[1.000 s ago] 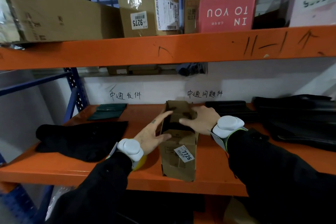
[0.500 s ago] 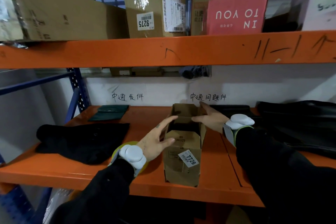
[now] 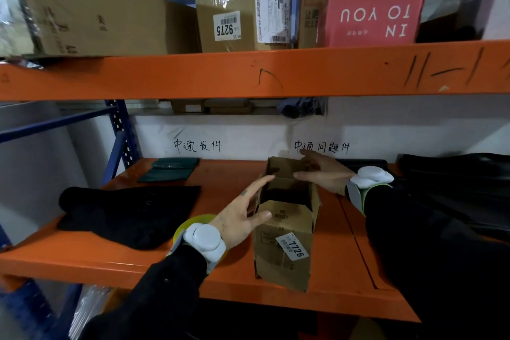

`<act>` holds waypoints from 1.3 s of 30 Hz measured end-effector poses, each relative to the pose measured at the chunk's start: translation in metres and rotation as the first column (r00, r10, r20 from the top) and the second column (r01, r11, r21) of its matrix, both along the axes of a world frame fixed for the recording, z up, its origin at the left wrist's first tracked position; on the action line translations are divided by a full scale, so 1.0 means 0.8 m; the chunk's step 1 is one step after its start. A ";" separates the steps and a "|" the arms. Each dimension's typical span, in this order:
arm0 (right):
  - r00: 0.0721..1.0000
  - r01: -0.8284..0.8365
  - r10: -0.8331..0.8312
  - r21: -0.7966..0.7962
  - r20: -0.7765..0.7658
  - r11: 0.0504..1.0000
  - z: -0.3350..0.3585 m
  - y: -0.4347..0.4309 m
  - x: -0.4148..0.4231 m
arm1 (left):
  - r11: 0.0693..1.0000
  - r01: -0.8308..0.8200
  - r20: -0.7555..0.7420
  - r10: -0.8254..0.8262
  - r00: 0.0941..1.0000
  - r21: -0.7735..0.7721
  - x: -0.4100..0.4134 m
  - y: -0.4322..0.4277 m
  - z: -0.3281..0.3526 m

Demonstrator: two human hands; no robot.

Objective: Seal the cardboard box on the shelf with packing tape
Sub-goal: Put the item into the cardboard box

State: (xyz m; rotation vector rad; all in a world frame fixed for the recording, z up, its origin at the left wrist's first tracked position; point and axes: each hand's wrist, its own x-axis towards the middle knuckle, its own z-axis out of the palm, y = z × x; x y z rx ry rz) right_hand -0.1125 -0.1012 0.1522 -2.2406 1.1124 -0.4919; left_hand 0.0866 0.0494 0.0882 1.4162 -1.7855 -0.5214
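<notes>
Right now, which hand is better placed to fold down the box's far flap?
Probably the right hand: it already rests at the far flap of the open box. The left hand is spread against its near left side.

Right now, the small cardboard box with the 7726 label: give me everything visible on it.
The cardboard box is small, brown, worn, and stands upright near the front edge of the orange shelf. Its top is open, flaps up, inside dark. A tilted white barcode label reads 7726. The left hand rests against its left side; the right hand reaches over the far flaps. No tape across the opening.
</notes>
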 end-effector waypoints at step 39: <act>0.997 0.071 -0.072 0.037 0.015 0.997 -0.007 0.001 -0.006 | 0.987 -0.107 -0.059 0.114 0.992 0.117 -0.002 -0.004 0.011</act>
